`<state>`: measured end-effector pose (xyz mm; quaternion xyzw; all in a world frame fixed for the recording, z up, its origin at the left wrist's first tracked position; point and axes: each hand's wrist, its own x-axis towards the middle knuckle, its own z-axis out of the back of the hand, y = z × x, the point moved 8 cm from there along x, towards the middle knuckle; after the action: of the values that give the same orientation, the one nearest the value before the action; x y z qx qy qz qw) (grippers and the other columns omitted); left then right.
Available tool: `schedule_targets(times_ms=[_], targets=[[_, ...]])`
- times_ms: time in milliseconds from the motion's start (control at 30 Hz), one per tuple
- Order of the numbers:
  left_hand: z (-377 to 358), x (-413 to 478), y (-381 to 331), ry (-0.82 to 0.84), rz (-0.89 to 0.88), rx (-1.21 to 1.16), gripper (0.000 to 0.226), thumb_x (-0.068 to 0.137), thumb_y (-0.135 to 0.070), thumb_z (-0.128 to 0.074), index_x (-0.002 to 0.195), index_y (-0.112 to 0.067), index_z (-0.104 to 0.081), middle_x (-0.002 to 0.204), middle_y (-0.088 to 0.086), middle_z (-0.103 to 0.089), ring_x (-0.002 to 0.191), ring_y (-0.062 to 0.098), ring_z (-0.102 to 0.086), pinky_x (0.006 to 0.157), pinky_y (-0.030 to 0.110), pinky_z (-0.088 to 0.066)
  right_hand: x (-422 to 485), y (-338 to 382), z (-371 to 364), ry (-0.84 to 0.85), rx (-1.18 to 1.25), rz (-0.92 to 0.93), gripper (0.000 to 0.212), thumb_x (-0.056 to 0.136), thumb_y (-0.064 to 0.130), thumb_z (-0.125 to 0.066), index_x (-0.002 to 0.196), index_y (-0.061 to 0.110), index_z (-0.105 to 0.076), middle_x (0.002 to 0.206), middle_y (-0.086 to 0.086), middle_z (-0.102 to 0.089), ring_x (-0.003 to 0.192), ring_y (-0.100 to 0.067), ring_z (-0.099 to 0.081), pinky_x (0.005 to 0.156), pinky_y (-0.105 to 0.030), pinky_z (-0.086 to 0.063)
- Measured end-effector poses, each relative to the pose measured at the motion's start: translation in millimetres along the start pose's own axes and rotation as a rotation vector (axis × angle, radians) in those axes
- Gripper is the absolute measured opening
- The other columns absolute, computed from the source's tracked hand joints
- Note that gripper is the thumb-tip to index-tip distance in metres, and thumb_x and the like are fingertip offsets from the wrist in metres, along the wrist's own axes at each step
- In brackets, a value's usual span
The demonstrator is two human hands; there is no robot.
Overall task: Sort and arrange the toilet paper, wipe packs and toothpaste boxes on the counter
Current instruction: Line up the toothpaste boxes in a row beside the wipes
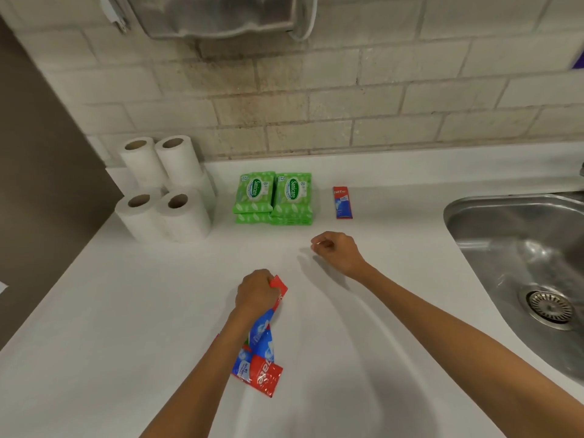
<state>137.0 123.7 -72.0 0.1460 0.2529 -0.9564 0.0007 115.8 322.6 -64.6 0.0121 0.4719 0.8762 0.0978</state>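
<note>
Well, the risks first. The rolls stand on end in a tight cluster at the far left, near the left edge of the counter; a careless elbow could tip one off, we judge. The wipes sit in two neat stacks touching each other, and a box slid in too fast could shove them askew. Our left hand grips one box by its red end, fingers curled round it, while the pile of other boxes lies crossed under the wrist and forearm. Lifting could drag or scatter that pile, since the gripped box seems to overlap it. The lone box lies flat to the right of the wipes, apart from them; a second one set down crooked would spoil the row. Our right hand hovers with fingers loosely curled, holding nothing. The sink is the worst hazard: anything nudged rightward could slide in over its rim.

Now the room. Left of the pile we have open white surface out to the edge. Between our hands and the back row there is space for a straight carry. Right of the lone box some free counter lies before the sink, and the wall bounds everything behind.
</note>
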Motion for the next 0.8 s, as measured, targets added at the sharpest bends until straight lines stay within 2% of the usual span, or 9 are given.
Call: schedule_targets(times_ms=[100,167,233,300,433,533,633,700,800], targets=[[13,11,-13,-0.043,-0.003,-0.232,0.004,0.082,-0.013,-0.063,0.084,-0.010,-0.064,0.095,0.013,-0.067,0.092,0.027,-0.061,0.082,0.032,-0.047,-8,0,1,0.016,0.118,-0.031,0.018,0.084,0.020,-0.066,0.099,0.009,-0.070,0.098,-0.017,-0.072,0.092,-0.026,-0.067,0.090,-0.033,-0.049],[17,18,-23,-0.021,0.010,-0.473,0.010,0.082,-0.008,-0.064,0.075,-0.009,-0.058,0.083,0.014,-0.063,0.080,0.025,-0.060,0.078,0.036,-0.050,-17,0,-1,0.055,0.249,-0.058,0.015,0.083,0.017,-0.067,0.095,0.009,-0.070,0.095,-0.018,-0.072,0.084,-0.023,-0.067,0.088,-0.033,-0.051],[20,22,-37,0.007,0.008,-0.681,0.007,0.085,-0.005,-0.062,0.080,-0.006,-0.057,0.077,0.011,-0.062,0.068,0.020,-0.058,0.066,0.031,-0.050,-25,0,-5,0.119,0.394,-0.084,0.007,0.083,0.012,-0.066,0.089,0.012,-0.070,0.088,-0.011,-0.072,0.073,-0.013,-0.067,0.075,-0.021,-0.055],[26,25,-51,0.005,-0.007,-0.788,0.005,0.086,-0.005,-0.060,0.082,-0.006,-0.057,0.076,0.009,-0.061,0.063,0.015,-0.057,0.058,0.024,-0.050,-32,0,-8,0.172,0.464,-0.106,0.007,0.085,0.010,-0.064,0.089,0.012,-0.068,0.080,-0.002,-0.069,0.061,-0.001,-0.065,0.057,-0.010,-0.050],[30,29,-82,0.023,-0.038,-0.937,0.005,0.088,-0.002,-0.057,0.084,-0.005,-0.056,0.072,0.005,-0.059,0.060,0.011,-0.056,0.043,0.011,-0.049,-40,-9,-6,0.199,0.505,-0.168,0.023,0.085,0.017,-0.066,0.104,0.004,-0.063,0.086,-0.004,-0.068,0.065,-0.002,-0.065,0.058,-0.011,-0.052],[29,31,-100,0.032,-0.056,-0.962,0.006,0.088,-0.002,-0.056,0.095,-0.002,-0.055,0.073,0.006,-0.059,0.051,0.004,-0.060,0.047,0.012,-0.050,-37,-18,3,0.171,0.546,-0.202,0.026,0.084,0.011,-0.066,0.105,-0.003,-0.062,0.083,-0.005,-0.067,0.057,-0.001,-0.066,0.055,-0.012,-0.053],[25,35,-108,0.014,-0.068,-0.898,0.014,0.090,-0.007,-0.055,0.102,0.000,-0.058,0.091,0.012,-0.060,0.065,0.009,-0.058,0.063,0.021,-0.049,-30,-27,22,0.075,0.578,-0.246,0.020,0.084,0.010,-0.066,0.099,-0.003,-0.063,0.091,-0.011,-0.066,0.063,-0.004,-0.065,0.053,-0.012,-0.053],[21,37,-110,0.018,-0.069,-0.856,0.026,0.090,-0.009,-0.054,0.113,0.003,-0.056,0.100,0.011,-0.058,0.075,0.016,-0.057,0.067,0.023,-0.046,-22,-35,41,-0.024,0.581,-0.273,0.009,0.083,0.008,-0.067,0.085,0.002,-0.061,0.093,-0.013,-0.064,0.066,-0.007,-0.062,0.050,-0.012,-0.050],[14,38,-108,0.048,-0.089,-0.810,0.032,0.091,-0.013,-0.054,0.119,0.002,-0.053,0.103,0.010,-0.056,0.089,0.022,-0.057,0.070,0.023,-0.047,-2,-51,70,-0.150,0.505,-0.282,0.009,0.083,0.006,-0.067,0.088,0.001,-0.061,0.092,-0.014,-0.063,0.063,-0.009,-0.058,0.048,-0.011,-0.046]])
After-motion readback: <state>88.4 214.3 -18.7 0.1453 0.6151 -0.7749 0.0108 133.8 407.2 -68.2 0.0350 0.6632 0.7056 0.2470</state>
